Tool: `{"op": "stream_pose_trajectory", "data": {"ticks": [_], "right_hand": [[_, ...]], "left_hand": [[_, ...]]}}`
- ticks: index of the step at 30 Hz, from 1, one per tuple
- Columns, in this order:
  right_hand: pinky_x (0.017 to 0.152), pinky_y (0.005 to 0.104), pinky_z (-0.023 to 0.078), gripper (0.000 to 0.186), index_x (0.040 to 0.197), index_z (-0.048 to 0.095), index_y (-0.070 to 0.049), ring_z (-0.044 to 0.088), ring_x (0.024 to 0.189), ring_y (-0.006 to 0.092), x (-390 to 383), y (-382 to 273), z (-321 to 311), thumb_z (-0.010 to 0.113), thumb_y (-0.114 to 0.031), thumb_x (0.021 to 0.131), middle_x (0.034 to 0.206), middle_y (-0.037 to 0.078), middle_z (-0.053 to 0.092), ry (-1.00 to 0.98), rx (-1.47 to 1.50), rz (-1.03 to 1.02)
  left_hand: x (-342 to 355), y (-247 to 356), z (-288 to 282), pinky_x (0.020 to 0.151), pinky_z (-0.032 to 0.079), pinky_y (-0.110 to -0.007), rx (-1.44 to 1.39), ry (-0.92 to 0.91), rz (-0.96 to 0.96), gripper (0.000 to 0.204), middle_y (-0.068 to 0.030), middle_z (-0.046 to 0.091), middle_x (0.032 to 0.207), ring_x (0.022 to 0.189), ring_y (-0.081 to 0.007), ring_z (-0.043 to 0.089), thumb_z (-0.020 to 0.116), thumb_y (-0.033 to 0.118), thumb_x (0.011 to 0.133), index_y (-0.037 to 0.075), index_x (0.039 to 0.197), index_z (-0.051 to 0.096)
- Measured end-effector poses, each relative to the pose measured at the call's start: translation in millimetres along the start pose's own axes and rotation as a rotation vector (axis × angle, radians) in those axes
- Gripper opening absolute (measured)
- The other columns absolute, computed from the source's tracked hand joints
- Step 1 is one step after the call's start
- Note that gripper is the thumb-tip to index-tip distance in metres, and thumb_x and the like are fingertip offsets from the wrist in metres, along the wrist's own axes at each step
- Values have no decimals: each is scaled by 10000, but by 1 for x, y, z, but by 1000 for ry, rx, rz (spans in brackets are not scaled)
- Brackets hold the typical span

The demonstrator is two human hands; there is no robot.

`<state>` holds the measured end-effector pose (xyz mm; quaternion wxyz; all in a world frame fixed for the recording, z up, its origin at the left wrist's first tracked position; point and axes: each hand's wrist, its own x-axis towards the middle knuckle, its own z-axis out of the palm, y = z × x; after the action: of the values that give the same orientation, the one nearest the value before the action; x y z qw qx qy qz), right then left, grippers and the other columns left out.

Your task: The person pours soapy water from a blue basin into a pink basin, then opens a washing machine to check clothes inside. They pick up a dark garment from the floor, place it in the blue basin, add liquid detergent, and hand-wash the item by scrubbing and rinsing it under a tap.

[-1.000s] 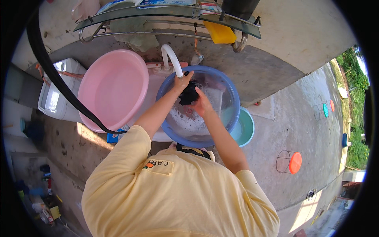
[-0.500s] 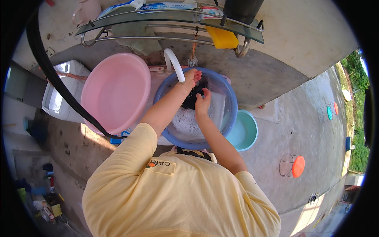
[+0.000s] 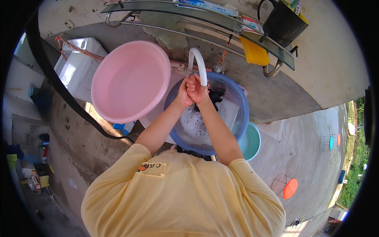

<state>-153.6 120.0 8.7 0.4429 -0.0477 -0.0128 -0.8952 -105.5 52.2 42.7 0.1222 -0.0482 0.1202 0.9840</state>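
My left hand [image 3: 184, 93] and my right hand [image 3: 197, 91] are pressed together beneath the curved white faucet spout [image 3: 198, 63]. Their fingers are bent and drawn in against each other, and I see no object in them. Both hands are above the far part of a blue basin [image 3: 245, 108]. In that basin are white suds [image 3: 193, 121], a dark wet cloth [image 3: 215, 96] just beyond my right hand, and a pale, flat board-like thing [image 3: 228, 112] along the right side.
A large pink basin [image 3: 130, 83] tilts at the left, near a white appliance [image 3: 83, 73]. A teal basin [image 3: 252, 144] stands at the right. Above, a glass shelf [image 3: 221, 21] with metal rails holds a black mug [image 3: 284, 25]; a yellow cloth-like piece [image 3: 254, 51] hangs below.
My right hand has moved up and left from over the dark cloth to meet my left hand under the spout. Both hands' fingers have drawn in. The view has shifted.
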Motion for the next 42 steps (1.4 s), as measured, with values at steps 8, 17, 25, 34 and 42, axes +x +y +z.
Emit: {"op": "stream_pose_trajectory", "data": {"ticks": [8, 17, 25, 34, 42], "right_hand": [[748, 357, 506, 225, 926, 622, -124, 601, 853, 264, 3, 45, 24, 596, -313, 807, 891, 119, 602, 886, -2207, -521], [789, 413, 441, 403, 1030, 534, -53, 564, 907, 280, -101, -8, -10, 693, -168, 678, 931, 132, 589, 893, -2943, -436], [679, 311, 486, 467, 1046, 568, -9, 603, 776, 154, -87, -15, -32, 765, -253, 700, 892, 59, 618, 893, -1244, -216], [733, 348, 505, 143, 910, 570, -47, 592, 801, 204, -104, -27, 12, 611, -55, 774, 897, 76, 596, 683, -717, -315], [766, 352, 521, 234, 976, 534, -22, 596, 828, 225, -103, -37, 31, 516, 26, 747, 938, 101, 576, 627, -459, -286]], "left_hand": [[0, -28, -58, 699, 423, -300, -151, -51, -62, 470, -90, 577, 877, 809, -194, 560, 447, 486, 869, 31, 957, 524], [-24, -11, -83, 862, 425, -431, 832, 852, -142, 397, -54, 565, 1073, 1001, -217, 531, 578, 364, 818, 162, 1153, 513], [-23, -19, -88, 746, 478, -345, 555, 519, -236, 375, 2, 585, 977, 901, -135, 561, 649, 309, 797, 168, 1122, 526], [-19, 2, -89, 684, 497, -305, 560, 307, -60, 234, -69, 602, 827, 804, -167, 594, 588, 50, 727, 42, 961, 579], [-26, 9, -41, 808, 514, -347, 379, 277, -196, 273, -90, 618, 993, 914, -199, 618, 511, 107, 821, 29, 1081, 542]]}}
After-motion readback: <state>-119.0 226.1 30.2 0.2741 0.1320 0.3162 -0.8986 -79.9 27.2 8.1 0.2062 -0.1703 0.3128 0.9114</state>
